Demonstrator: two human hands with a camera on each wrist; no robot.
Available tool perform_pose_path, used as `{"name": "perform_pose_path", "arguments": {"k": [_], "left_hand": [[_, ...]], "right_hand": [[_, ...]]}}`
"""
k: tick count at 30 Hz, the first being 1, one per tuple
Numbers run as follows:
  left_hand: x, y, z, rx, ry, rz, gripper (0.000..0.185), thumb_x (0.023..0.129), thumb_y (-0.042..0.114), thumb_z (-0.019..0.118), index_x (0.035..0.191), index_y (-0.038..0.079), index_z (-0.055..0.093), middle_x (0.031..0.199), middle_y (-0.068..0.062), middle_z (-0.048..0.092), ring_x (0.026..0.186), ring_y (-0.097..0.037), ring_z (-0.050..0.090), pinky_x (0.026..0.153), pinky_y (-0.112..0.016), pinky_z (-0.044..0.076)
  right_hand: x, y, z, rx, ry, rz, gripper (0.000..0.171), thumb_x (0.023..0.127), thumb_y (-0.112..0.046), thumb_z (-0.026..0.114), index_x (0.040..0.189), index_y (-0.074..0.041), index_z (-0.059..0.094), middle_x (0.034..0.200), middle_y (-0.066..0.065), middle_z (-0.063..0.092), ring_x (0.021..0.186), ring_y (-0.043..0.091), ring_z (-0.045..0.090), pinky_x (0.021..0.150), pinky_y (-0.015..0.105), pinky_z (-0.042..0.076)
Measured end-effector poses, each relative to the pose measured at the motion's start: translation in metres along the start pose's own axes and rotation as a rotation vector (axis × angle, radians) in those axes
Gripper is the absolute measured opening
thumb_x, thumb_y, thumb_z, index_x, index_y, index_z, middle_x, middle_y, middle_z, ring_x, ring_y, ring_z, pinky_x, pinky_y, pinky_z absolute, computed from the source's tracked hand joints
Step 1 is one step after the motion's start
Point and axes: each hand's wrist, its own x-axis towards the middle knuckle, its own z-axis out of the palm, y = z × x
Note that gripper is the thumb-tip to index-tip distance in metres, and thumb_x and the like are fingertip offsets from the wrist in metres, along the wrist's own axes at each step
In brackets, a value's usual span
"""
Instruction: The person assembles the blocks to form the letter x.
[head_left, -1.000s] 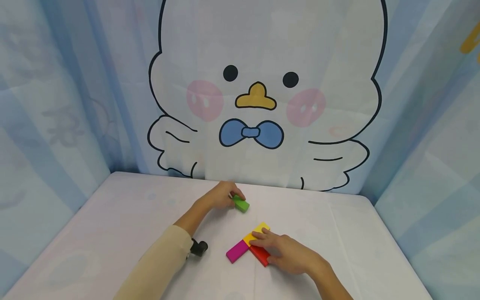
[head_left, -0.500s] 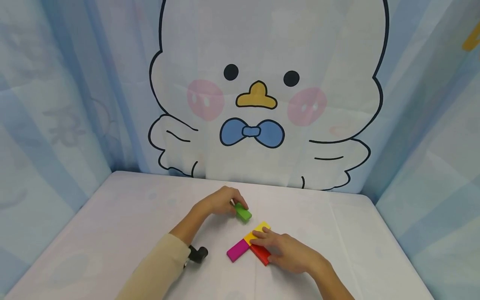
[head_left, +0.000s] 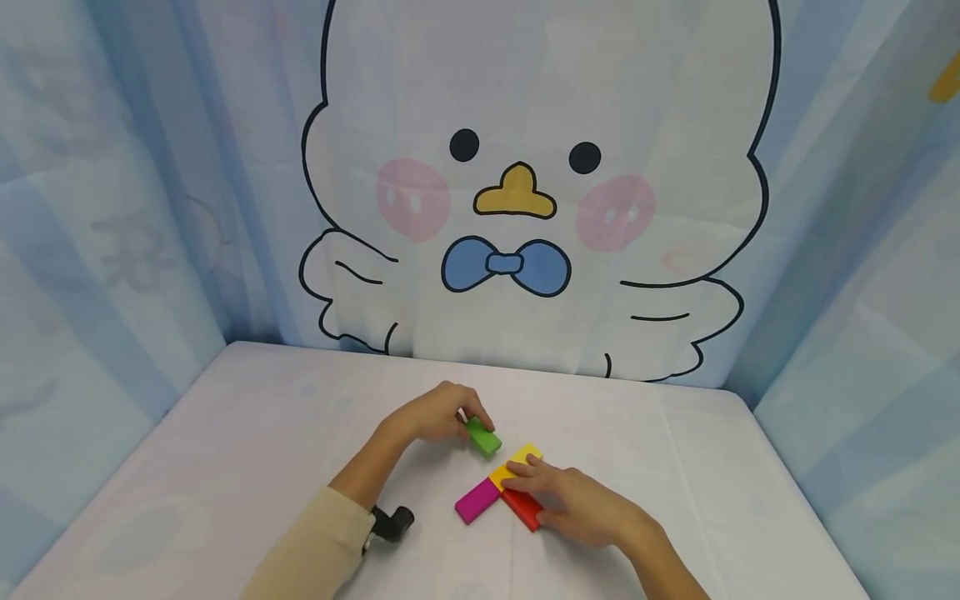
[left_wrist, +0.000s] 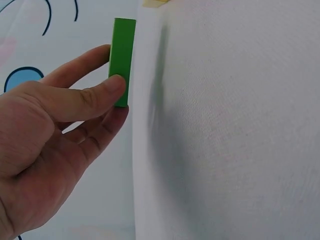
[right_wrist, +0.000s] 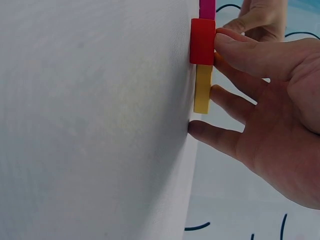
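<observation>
My left hand pinches a green rectangular block between thumb and fingers, just behind the other blocks. In the left wrist view the green block stands off the tabletop, its shadow falling beside it. A yellow block and a magenta block lie end to end in a slanting row, and a red block branches from their junction toward the front right. My right hand rests over the yellow and red blocks with fingers spread; in the right wrist view its fingertips touch their tops.
A white cloth-covered table spreads under everything. Behind it hangs a curtain printed with a cartoon bird, and striped blue curtains flank the sides. A black camera mount sticks out from the left wrist.
My left hand has brought the green block nearer to me, toward the yellow and magenta blocks. The right hand and the three blocks beneath and beside it have stayed put.
</observation>
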Motion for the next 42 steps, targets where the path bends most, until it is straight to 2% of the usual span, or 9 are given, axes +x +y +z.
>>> {"name": "perform_pose_path", "arguments": {"k": [22, 30, 42], "left_hand": [[-0.015, 0.003, 0.007, -0.030, -0.005, -0.022, 0.033, 0.081, -0.001, 0.072, 0.102, 0.025, 0.076, 0.099, 0.014, 0.064, 0.094, -0.006, 0.057, 0.079, -0.019, 0.050], [-0.015, 0.002, 0.009, -0.047, 0.005, -0.036, 0.033, 0.081, -0.001, 0.072, 0.101, 0.026, 0.076, 0.098, 0.015, 0.063, 0.094, -0.007, 0.057, 0.079, -0.020, 0.051], [-0.013, 0.001, 0.013, -0.034, -0.009, -0.016, 0.033, 0.081, 0.000, 0.073, 0.101, 0.026, 0.076, 0.098, 0.014, 0.064, 0.091, -0.006, 0.058, 0.078, -0.019, 0.051]], "right_hand": [[0.001, 0.000, 0.001, 0.026, -0.006, 0.004, 0.054, 0.090, -0.012, 0.064, 0.138, -0.033, 0.051, 0.150, -0.011, 0.038, 0.142, 0.023, 0.029, 0.105, 0.050, 0.038], [0.000, -0.001, -0.001, 0.025, 0.001, 0.015, 0.054, 0.090, -0.011, 0.064, 0.138, -0.032, 0.052, 0.150, -0.012, 0.037, 0.143, 0.023, 0.028, 0.106, 0.050, 0.037], [0.003, 0.000, 0.000, 0.048, -0.014, 0.029, 0.054, 0.090, -0.012, 0.064, 0.138, -0.034, 0.052, 0.150, -0.014, 0.038, 0.142, 0.022, 0.029, 0.106, 0.049, 0.038]]}}
